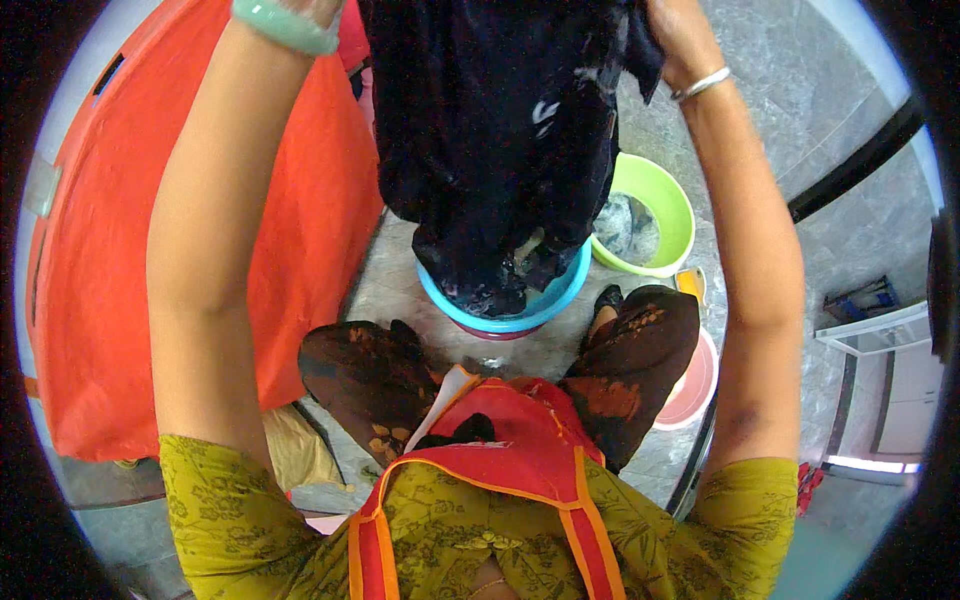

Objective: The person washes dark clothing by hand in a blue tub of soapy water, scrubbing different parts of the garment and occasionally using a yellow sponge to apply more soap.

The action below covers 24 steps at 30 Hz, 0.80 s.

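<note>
A wet black garment [490, 110] hangs stretched from the top of the view, with white suds on it. Its lower end rests in a light blue basin [505, 325] on the floor between my knees. My right hand [685, 40], a silver bangle at its wrist, is closed on the garment's upper right edge. At the upper left, my left hand [312, 10] is raised beside the cloth, above a pale green bangle [285, 25]. The top edge of the view cuts off its fingers, so their grip is hidden.
A lime green basin [683, 225] with sudsy water and dark cloth stands right of the blue one. Near it lie a small yellow-orange object [690, 283] and a pink round basin [697, 385]. A large red cover [200, 330] fills the left side. Grey tiles form the floor [760, 100].
</note>
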Tool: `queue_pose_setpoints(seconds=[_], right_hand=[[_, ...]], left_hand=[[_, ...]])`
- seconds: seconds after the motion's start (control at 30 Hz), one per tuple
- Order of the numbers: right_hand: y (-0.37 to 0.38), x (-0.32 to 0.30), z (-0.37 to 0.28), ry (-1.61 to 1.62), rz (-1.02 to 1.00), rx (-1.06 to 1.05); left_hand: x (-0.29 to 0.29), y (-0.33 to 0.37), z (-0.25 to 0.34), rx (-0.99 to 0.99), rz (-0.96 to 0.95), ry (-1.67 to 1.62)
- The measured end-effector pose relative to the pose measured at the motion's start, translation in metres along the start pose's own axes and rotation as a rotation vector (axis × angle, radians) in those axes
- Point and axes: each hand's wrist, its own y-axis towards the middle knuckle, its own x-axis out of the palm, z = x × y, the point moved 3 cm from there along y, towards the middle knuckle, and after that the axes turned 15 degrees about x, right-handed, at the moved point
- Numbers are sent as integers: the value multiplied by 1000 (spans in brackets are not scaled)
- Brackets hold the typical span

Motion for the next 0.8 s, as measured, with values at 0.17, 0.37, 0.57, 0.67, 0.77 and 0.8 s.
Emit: queue_pose_setpoints(seconds=[0.17,0.37,0.57,0.67,0.77,0.8], right_hand=[[20,8,-25,-273,-76,-1],[8,24,164,-1519,-615,-189],[-57,-43,301,-1370,-634,686],[-50,-24,271,-1214,-786,859],[-18,-15,251,-1005,-708,843],[-7,-22,248,-1019,-577,786]], left_hand=[[-10,-56,8,-155,95,-478],[55,-250,45,-1537,361,-1512],[62,-421,96,-1995,-80,-1387],[33,-411,91,-1975,27,-1464],[12,-392,69,-1902,162,-1364],[13,-387,70,-1867,168,-1321]])
